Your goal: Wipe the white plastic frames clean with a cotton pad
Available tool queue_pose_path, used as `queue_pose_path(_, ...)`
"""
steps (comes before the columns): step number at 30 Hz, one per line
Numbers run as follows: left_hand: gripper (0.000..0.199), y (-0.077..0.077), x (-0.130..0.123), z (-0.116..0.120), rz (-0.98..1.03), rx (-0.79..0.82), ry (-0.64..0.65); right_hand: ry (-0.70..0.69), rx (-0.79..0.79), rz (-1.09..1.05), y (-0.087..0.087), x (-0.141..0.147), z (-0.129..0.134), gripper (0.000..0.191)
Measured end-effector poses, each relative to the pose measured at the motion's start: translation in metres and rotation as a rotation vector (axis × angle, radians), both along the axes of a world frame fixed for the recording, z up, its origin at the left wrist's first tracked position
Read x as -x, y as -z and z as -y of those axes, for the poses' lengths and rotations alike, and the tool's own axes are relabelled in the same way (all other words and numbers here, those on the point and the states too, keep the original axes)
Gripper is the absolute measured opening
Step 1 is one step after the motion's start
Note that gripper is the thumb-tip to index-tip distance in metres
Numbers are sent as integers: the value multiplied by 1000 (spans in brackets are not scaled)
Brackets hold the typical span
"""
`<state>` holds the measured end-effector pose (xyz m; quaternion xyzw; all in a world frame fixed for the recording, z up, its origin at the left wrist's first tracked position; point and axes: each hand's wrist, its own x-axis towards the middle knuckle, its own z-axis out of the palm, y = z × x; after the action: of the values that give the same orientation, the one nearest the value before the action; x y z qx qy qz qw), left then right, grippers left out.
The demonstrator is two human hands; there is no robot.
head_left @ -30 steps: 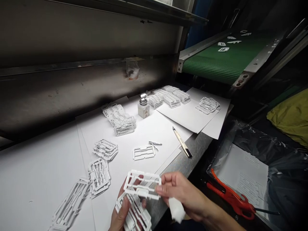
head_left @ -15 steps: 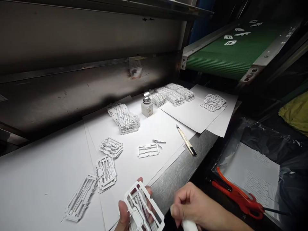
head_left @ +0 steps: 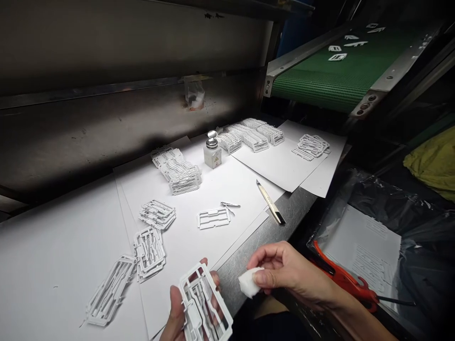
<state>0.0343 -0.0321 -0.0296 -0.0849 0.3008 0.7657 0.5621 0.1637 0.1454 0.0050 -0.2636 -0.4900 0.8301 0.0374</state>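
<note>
At the near edge of the bench, the left hand holds plastic frames, long axis pointing away; just right, the right hand pinches cotton.

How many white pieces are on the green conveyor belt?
6, all on the belt: near frame, second frame, long piece, small piece, far frame, far long piece. More could lie out of view further along.
</note>
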Motion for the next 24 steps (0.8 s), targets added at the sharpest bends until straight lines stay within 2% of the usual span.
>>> queue_pose_path(6, 39, 3, 4, -1, -15, -27, 23, 59, -103, 6, -5, 7, 11, 25)
queue_pose_path(9, 39, 6, 3, 0, 25, -74, 43, 65, -225, 10, -5, 9, 23, 24)
queue_pose_path(13, 41, 10, 2, 0, 106, -244, 63, 112, -377, 19, -4, 13, 33, 23)
queue_pose_path(17, 43, 14, 2, -2, 78, -371, 51, 122, -374, 20, -4, 17, 36, 24)
queue_pose_path(22, 38, 14, 4, 0, -30, -352, 36, -11, -360, 54, -6, 9, 38, 22)
queue_pose_path(24, 36, 12, 6, 2, -27, -338, 46, -48, -307, 79, -9, 5, 37, 24)
